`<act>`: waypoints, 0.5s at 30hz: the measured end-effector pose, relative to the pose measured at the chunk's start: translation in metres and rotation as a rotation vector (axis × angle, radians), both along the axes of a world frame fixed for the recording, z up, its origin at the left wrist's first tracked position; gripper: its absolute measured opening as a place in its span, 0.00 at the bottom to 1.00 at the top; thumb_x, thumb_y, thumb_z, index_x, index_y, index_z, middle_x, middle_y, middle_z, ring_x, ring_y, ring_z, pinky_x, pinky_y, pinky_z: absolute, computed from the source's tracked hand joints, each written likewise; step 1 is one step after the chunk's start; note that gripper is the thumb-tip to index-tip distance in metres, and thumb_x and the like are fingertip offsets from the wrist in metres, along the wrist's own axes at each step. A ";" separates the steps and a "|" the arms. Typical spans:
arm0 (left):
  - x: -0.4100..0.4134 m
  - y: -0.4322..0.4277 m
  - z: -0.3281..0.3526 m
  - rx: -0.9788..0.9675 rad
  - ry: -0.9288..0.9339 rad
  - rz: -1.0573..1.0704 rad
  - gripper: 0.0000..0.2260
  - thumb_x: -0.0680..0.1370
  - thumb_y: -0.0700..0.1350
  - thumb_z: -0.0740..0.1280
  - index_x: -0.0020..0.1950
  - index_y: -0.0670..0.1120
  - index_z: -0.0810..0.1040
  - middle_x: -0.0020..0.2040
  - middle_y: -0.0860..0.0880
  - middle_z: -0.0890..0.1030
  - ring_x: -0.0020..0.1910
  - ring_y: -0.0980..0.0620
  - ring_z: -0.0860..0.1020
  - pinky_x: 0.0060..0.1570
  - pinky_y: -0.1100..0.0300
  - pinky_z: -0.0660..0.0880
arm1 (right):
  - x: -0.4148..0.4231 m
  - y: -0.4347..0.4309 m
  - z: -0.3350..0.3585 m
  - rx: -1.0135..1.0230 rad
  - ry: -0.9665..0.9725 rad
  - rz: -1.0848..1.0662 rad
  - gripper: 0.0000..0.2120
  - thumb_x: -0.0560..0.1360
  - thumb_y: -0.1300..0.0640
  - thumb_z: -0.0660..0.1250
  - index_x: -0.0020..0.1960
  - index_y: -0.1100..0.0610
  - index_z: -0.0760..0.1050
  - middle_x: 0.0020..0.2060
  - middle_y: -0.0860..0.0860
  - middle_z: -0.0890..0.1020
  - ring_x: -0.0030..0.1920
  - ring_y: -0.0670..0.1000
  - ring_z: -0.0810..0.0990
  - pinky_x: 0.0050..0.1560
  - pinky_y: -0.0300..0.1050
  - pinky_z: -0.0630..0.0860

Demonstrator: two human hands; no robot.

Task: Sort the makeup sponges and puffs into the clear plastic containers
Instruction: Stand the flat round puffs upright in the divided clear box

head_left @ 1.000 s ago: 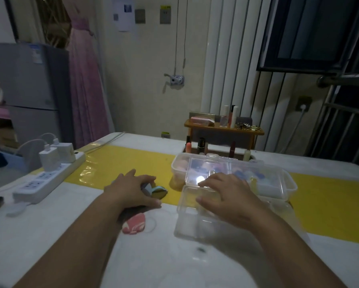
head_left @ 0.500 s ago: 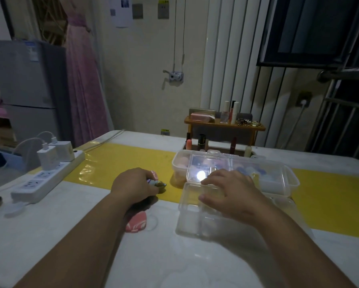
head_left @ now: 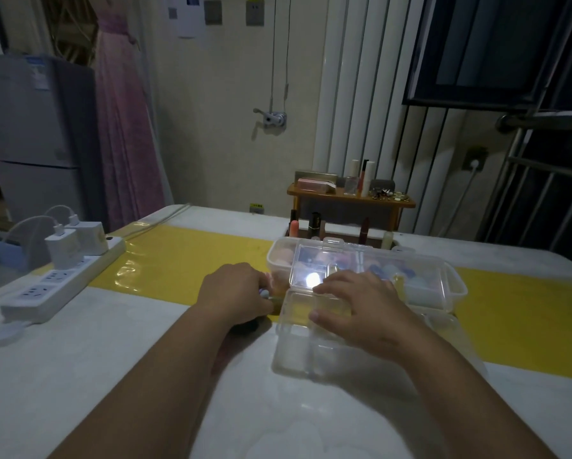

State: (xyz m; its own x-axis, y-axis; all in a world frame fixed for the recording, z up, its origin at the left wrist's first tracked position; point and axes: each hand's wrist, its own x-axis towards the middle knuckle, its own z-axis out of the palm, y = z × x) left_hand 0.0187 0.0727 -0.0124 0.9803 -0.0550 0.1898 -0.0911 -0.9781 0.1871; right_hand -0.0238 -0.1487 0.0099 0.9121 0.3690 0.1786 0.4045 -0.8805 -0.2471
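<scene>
2 clear plastic boxes sit on the white worktop (head_left: 112, 376), one right behind the other and touching. The far box (head_left: 457, 291) has its lid on, and through the lid show a pink sponge (head_left: 282, 257) at the left end and several blue pieces (head_left: 377, 270) further right, with a bright glare spot on the lid's near left corner. The near box (head_left: 294, 356) lies partly on the yellow strip (head_left: 185, 256) that crosses the worktop, and whether anything lies in it I cannot tell. The right hand (head_left: 357, 309) rests flat on top of the near box, its grip spread, the thumb lying on the clear top and the fingertips reaching the front edge of the far box. The left hand (head_left: 234, 293) sits just beside the left ends of both boxes, knuckles up, its grip curled round a small sponge (head_left: 264, 293), of which only a pale blue edge peeks out at the fingertips. Both forearms are bare and come in from the bottom of the view. Well to the left lies a white power strip (head_left: 59, 283) with 2 white chargers (head_left: 79, 241) plugged into its far end. At the far edge of the worktop stands a small wooden shelf (head_left: 350, 197) with bottles on top and lipsticks (head_left: 315, 221) below it. Beyond, a grey fridge (head_left: 29, 127) stands by a hanging pink dress (head_left: 125, 134).
</scene>
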 end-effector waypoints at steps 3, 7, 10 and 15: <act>-0.003 0.013 0.001 0.088 0.126 -0.009 0.19 0.68 0.66 0.69 0.56 0.63 0.76 0.52 0.54 0.74 0.57 0.49 0.72 0.55 0.48 0.69 | 0.000 -0.001 0.001 -0.005 -0.010 0.004 0.24 0.77 0.34 0.59 0.70 0.39 0.70 0.71 0.39 0.68 0.71 0.48 0.62 0.69 0.53 0.58; -0.010 0.020 0.006 0.119 0.156 -0.125 0.33 0.67 0.72 0.67 0.71 0.70 0.65 0.77 0.53 0.62 0.75 0.48 0.60 0.72 0.38 0.53 | -0.002 -0.001 0.003 -0.001 -0.034 0.003 0.23 0.77 0.35 0.61 0.69 0.41 0.71 0.69 0.40 0.71 0.69 0.47 0.65 0.69 0.51 0.61; -0.010 0.030 0.010 -0.024 0.116 -0.185 0.38 0.65 0.71 0.71 0.73 0.69 0.62 0.77 0.55 0.63 0.73 0.49 0.65 0.71 0.48 0.64 | -0.003 -0.004 0.003 0.042 -0.067 -0.001 0.20 0.76 0.37 0.63 0.65 0.43 0.76 0.64 0.40 0.77 0.64 0.44 0.71 0.65 0.47 0.70; -0.011 0.040 0.005 -0.312 0.065 -0.178 0.39 0.64 0.64 0.76 0.72 0.63 0.66 0.69 0.58 0.71 0.62 0.54 0.72 0.61 0.54 0.75 | -0.003 -0.010 0.002 0.128 -0.052 -0.013 0.17 0.77 0.39 0.65 0.62 0.44 0.79 0.60 0.39 0.78 0.60 0.42 0.73 0.61 0.44 0.72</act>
